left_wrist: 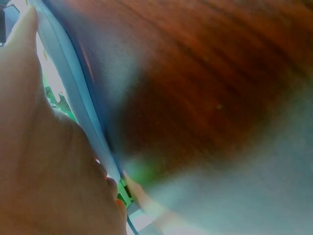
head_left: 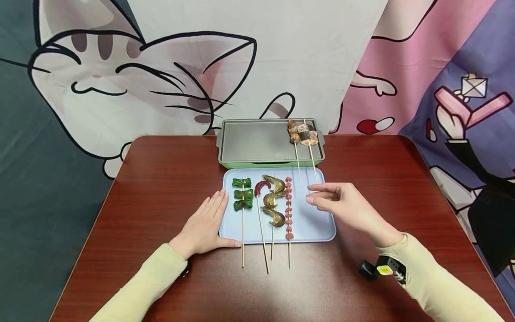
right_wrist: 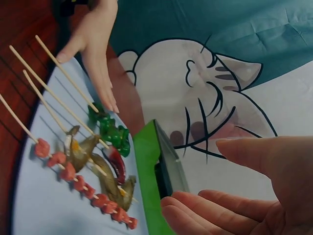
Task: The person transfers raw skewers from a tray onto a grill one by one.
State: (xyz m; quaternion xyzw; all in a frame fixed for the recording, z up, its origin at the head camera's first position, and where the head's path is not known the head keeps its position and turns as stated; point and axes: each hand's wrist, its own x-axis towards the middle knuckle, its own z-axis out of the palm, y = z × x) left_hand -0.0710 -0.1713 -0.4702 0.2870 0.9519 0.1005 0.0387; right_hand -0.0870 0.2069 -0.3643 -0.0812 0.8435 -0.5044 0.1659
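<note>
My left hand (head_left: 205, 223) lies with straight fingers along the left edge of a light blue tray (head_left: 315, 226), thumb at its front corner. On the tray are a green pepper skewer (head_left: 243, 194), a dark red tentacle skewer (head_left: 262, 186), a shrimp skewer (head_left: 275, 216) and a skewer of small pink pieces (head_left: 289, 209). Over the tray's right side hovers my right hand (head_left: 346, 205), thumb and fingers apart with nothing between them in the right wrist view. Its fingertips are just below the stick end of a fish skewer (head_left: 308, 135). Beside that lies a browned meat skewer (head_left: 293, 132).
Behind the tray stands a grey-topped green grill (head_left: 257, 141), the fish and meat skewers at its right end, their sticks overhanging the tray. Stick ends of the other skewers poke past the tray's front edge over the brown table (head_left: 169, 179). A cat-print cloth (head_left: 169, 67) hangs behind.
</note>
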